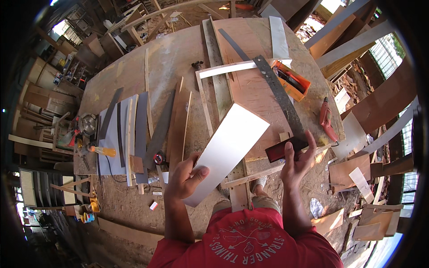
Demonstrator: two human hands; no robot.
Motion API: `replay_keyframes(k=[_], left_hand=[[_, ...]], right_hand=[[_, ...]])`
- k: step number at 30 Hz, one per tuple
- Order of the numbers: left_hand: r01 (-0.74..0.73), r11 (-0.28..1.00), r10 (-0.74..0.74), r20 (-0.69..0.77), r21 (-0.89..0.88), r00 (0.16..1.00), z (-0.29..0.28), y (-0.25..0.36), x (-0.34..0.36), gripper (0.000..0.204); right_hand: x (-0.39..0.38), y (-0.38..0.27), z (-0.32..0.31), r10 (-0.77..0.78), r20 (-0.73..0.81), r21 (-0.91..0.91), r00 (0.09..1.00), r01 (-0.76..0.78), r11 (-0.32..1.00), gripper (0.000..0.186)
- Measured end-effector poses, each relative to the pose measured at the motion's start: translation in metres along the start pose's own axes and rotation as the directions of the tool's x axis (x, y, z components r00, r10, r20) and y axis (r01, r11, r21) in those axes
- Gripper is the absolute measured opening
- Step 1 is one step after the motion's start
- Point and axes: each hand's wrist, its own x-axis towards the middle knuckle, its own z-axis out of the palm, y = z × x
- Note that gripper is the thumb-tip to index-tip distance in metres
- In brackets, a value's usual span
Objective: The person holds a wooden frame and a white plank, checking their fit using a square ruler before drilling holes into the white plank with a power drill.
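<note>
My left hand [187, 177] grips a long white-faced board [232, 140], held at a slant over the table's front. My right hand [297, 165] is raised with thumb and index finger apart, in front of a dark reddish rectangular piece [278, 151]; I cannot tell whether it touches that. A long, worn dark metal straightedge [279, 96] runs diagonally behind this hand, partly across a white-topped wooden strip [230, 69]. A red power drill [326, 118] lies at the right edge, below an orange tray of tools [292, 82].
The worktable [120, 76] bears stacked strips and panels [114, 138] at left, a tape measure [160, 157], a yellow-handled tool [103, 151] and a narrow steel strip [232, 42]. Leaning boards [375, 100] crowd the right side; offcuts [362, 183] lie on the dirt floor [134, 205].
</note>
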Motion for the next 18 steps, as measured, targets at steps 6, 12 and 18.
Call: replay_keyframes(k=[6,12,18], left_hand=[[0.016,1.000,-0.016,0.014,-0.004,1.000,-0.002,0.002,0.000,0.048],[-0.027,0.998,0.030,-0.043,0.051,0.999,0.003,0.005,-0.002,0.047],[0.029,1.000,-0.029,-0.151,0.000,0.988,0.022,-0.020,0.010,0.041]], right_hand=[[0.018,0.065,-0.009,0.070,0.026,-0.092,0.997,-0.068,0.993,0.072],[0.029,0.178,-0.016,0.402,0.006,-0.227,0.916,-0.390,0.892,0.073],[0.035,0.274,-0.050,0.140,0.061,-0.664,0.988,-0.064,0.745,0.076]])
